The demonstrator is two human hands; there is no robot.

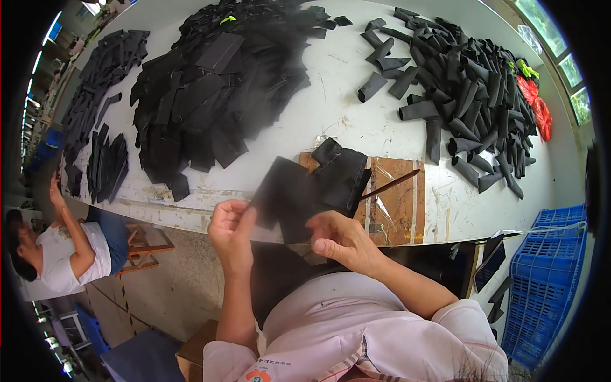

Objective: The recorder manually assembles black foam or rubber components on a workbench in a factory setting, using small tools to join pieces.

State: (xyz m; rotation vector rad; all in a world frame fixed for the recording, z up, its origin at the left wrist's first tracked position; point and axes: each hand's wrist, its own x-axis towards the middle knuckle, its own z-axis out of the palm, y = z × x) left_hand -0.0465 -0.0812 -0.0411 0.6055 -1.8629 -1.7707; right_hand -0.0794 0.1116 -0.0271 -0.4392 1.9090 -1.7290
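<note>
Black sheet (289,194) held above table (331,108) edge, left hand (230,232) grip clamped on its corner, right hand (340,239) grip pinched on lower edge, fingertips partly hidden, heaped black pieces (210,89) indistinct.

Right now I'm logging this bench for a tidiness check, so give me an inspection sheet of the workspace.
Surface: white table, scuffed, with a brown taped board at its near edge.
Job's things: black flat piece held by left hand and right hand, both gripping it.
Clutter: large pile of black flat pieces; heap of black folded pieces; thin stick on the board; red material.
Cables: nothing seen.
Surroundings: blue crate; another person seated at left; windows.
</note>
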